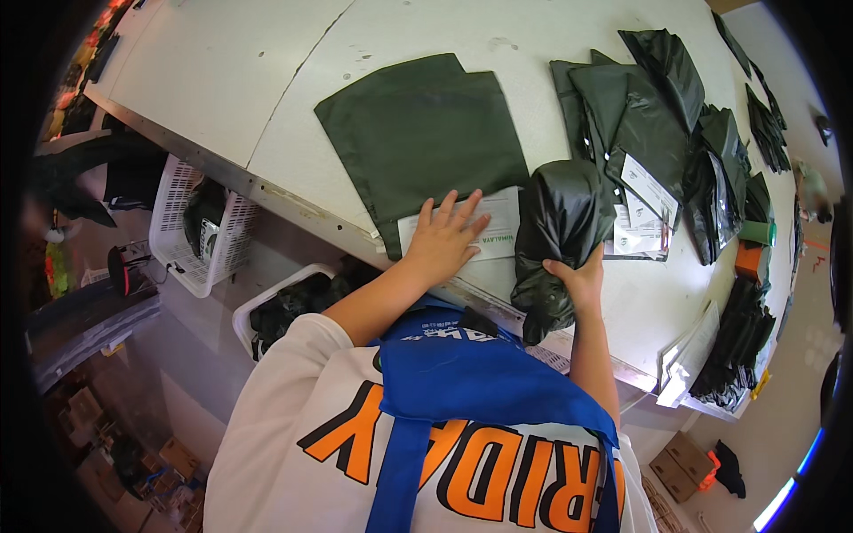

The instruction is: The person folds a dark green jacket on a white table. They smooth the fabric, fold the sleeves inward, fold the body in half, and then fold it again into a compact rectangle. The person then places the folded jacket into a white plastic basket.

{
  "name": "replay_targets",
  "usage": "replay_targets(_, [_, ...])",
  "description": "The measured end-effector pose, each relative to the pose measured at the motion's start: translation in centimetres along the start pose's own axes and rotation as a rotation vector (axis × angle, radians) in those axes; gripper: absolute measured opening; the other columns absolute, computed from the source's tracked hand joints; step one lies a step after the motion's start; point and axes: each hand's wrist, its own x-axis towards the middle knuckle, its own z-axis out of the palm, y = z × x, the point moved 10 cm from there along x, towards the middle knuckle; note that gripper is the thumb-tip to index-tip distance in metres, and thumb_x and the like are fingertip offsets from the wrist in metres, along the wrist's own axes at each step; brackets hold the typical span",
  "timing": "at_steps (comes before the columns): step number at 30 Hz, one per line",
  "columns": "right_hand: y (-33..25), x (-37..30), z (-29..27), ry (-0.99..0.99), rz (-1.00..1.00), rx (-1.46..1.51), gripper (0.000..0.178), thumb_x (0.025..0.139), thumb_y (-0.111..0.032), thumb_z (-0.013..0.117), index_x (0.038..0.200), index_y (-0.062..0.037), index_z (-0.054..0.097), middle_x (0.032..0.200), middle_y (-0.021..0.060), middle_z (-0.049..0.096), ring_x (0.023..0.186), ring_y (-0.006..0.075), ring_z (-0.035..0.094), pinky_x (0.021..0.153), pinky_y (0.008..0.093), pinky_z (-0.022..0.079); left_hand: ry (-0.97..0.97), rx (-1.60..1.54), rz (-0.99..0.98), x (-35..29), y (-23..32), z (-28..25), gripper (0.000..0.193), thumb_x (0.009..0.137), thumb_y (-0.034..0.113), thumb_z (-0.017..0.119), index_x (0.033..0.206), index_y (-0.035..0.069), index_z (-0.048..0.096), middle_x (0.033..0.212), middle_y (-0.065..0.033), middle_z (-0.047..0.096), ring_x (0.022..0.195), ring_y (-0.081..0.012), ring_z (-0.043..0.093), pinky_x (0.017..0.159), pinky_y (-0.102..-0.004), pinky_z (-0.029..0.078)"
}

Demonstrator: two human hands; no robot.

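I saw the left hand (pixel 447 235) lying flat, fingers spread, on a white printed sheet (pixel 499 233) at the table's near edge, pinching nothing. Just above it two flat dark bags (pixel 426 133) overlapped. A sideways push of that palm, I judged, could crease the sheet or drag the lower bag toward the edge. To the right, the wrapped dark bundle (pixel 566 222) lay over the sheet's right end, its near end reaching the edge. The right hand (pixel 577 274) clasped its right side, thumb on top; I could not tell how firmly the hidden fingers held. The wrapping looked slick, so a loose hold might have let the bundle roll off, and a shove rightward might have knocked the heaped dark packages (pixel 622 115) just beside it.

Farthest left, below table height, I had a white lattice basket (pixel 235 244), then a second white basket (pixel 275 289), both with dark things inside. The white table (pixel 222 80) showed a dark seam and scattered marks. Toward its right end came loose white papers (pixel 693 346), a pile of dark folded plastic (pixel 733 346) and a small orange block (pixel 749 262). Cardboard boxes (pixel 682 466) stood on the floor at lower right.
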Motion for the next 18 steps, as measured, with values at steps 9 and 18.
replay_targets(9, [-2.2, -1.0, 0.2, -0.091, -0.010, -0.197, 0.099, 0.055, -0.021, 0.084, 0.134, 0.0088, 0.034, 0.120, 0.0268, 0.057, 0.111, 0.0377, 0.056, 0.096, 0.0381, 0.043, 0.090, 0.055, -0.013, 1.2, -3.7, -1.1, 0.057, 0.080, 0.015, 0.061, 0.134, 0.001, 0.048, 0.148, -0.0071, 0.037, 0.120, -0.0271, 0.046, 0.100, -0.0431, 0.038])
replay_targets(18, [-11.2, -4.5, 7.1, -0.691, -0.779, -0.792, 0.086, 0.056, -0.018, 0.075, 0.134, 0.0000, 0.044, 0.086, 0.0173, 0.057, 0.081, 0.0364, 0.058, 0.072, 0.0442, 0.048, 0.142, -0.299, 0.371, 3.8, -1.8, -9.8, 0.057, 0.079, -0.003, 0.052, 0.135, 0.006, 0.049, 0.141, -0.0078, 0.047, 0.103, -0.0278, 0.056, 0.092, -0.0344, 0.048])
